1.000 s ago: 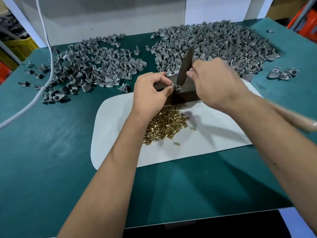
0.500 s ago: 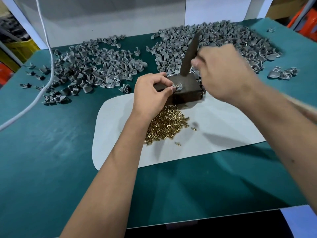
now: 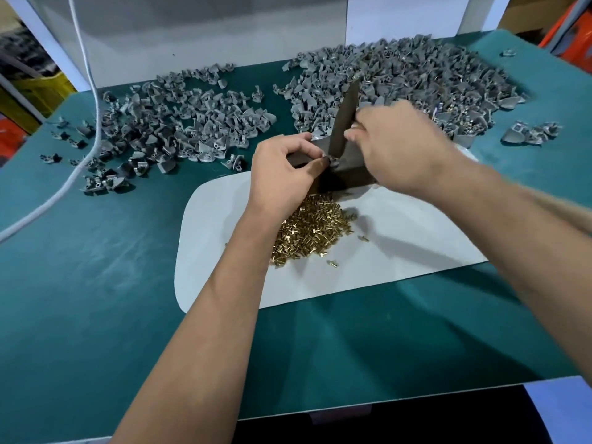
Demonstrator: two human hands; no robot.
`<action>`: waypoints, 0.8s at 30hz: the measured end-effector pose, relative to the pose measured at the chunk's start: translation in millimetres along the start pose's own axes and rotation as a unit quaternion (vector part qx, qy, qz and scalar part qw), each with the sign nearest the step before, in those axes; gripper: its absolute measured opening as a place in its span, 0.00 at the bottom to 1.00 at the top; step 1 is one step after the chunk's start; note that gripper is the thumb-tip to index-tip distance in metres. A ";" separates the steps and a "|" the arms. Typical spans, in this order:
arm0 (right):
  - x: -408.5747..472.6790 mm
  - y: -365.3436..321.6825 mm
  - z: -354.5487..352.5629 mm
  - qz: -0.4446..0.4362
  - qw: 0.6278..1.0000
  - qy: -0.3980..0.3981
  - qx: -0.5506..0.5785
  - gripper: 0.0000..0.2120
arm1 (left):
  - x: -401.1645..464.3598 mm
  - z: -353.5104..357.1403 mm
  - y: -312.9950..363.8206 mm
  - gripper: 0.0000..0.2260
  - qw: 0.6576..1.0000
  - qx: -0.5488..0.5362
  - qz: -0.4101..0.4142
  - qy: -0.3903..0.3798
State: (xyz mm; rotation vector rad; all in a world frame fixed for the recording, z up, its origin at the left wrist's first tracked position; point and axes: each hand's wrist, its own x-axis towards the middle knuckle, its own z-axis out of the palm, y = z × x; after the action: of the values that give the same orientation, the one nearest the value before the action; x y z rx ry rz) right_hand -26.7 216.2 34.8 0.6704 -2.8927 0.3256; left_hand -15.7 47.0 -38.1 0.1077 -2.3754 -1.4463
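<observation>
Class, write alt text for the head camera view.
A right hand holds a flat dark metal bar tip-down at a small grey metal part that the left hand pinches atop a dark rectangular block. Brass pins lie heaped on a white sheet.

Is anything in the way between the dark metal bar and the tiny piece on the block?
Nothing visible is in the way. The metal bar in the right hand meets the small grey piece on the dark block. The left hand pinches that piece right beside the bar's tip.
</observation>
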 end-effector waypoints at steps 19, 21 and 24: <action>4.3 6.6 4.4 0.009 1.000 0.007 0.011 0.12 | -1.8 -1.2 1.8 0.06 1.000 -0.008 0.000 -0.008; 3.4 16.8 -0.8 0.013 1.000 0.024 0.008 0.10 | -1.3 -1.2 0.6 0.07 1.000 0.005 0.002 -0.005; -1.3 41.1 -4.0 0.072 0.996 0.051 0.028 0.08 | -0.2 -0.1 0.9 0.08 0.999 0.037 0.006 -0.002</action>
State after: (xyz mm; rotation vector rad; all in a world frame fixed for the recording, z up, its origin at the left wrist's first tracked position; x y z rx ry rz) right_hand -43.5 253.7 31.2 0.4410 -2.8496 0.4471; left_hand -15.3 47.4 -37.3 0.1090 -2.4293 -1.3560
